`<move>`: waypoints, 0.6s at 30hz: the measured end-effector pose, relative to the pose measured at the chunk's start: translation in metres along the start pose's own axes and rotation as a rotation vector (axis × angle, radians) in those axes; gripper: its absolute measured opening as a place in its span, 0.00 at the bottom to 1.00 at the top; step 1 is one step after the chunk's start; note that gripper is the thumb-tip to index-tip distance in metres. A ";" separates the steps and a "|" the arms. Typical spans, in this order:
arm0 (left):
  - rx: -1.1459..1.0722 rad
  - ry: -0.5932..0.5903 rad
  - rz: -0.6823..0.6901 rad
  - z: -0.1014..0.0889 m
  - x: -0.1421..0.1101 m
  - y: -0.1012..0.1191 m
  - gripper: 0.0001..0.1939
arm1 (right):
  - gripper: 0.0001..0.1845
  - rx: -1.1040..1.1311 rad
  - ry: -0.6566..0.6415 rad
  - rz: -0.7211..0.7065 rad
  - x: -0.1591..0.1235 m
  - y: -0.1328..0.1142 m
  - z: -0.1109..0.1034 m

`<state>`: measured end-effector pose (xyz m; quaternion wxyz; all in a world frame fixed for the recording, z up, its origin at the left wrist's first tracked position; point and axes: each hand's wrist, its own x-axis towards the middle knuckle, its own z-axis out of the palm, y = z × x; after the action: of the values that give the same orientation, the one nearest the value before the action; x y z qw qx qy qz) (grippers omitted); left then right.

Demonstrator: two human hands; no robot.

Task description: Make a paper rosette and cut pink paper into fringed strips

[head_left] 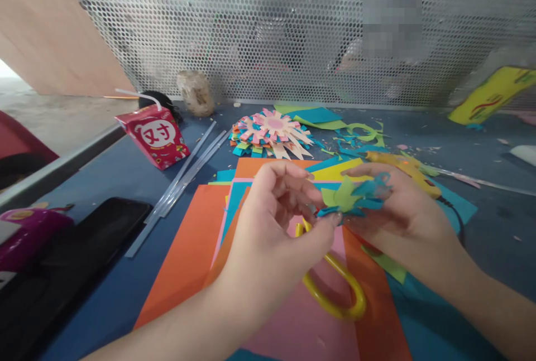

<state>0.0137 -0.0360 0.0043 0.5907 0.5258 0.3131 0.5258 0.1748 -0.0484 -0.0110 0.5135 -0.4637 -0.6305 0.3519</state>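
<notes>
Now the small lime-green and blue layered paper flower (pixel 345 196) sits up between both bare hands, above the worktop. Its long axis runs crosswise, rising slightly to the right, the pointed green petals toward the left hand (pixel 278 227) and the frilly blue cuts toward the right hand (pixel 412 213). Both hands are right at it! The left thumb presses its near lower edge, the fingers curled in behind for a narrow pinch; the right fingers sit behind the blue end, though whether they grip it can't be told. The flower looks lively: soft, bent, ragged-edged strips, green layered against blue.

Below lie the yellow looped scissors handles (pixel 358 302), resting over the flat pink paper sheet (pixel 301 322) and orange paper sheets (pixel 176 260). Beyond the hands, a heap of pink, cream and blue fringed paper rosettes (pixel 274 122); beside the right hand, the yellow glue gun (pixel 404 165).
</notes>
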 end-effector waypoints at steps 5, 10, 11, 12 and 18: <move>0.006 0.009 -0.007 0.000 0.000 0.000 0.16 | 0.20 0.109 -0.045 0.025 0.001 -0.004 0.000; 0.005 0.025 -0.005 0.002 0.000 0.001 0.15 | 0.21 0.121 -0.054 0.028 0.000 -0.005 0.000; 0.007 0.028 -0.010 0.002 0.000 0.001 0.15 | 0.21 0.122 -0.054 0.028 0.000 -0.004 0.000; 0.010 0.033 -0.017 0.002 0.000 0.001 0.15 | 0.21 0.119 -0.051 0.030 0.000 -0.004 0.000; 0.021 0.048 -0.033 0.003 -0.001 0.002 0.16 | 0.21 0.096 -0.051 0.002 0.000 -0.005 -0.002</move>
<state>0.0152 -0.0382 0.0062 0.5860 0.5140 0.3413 0.5252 0.1754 -0.0501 -0.0064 0.5184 -0.4301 -0.6252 0.3942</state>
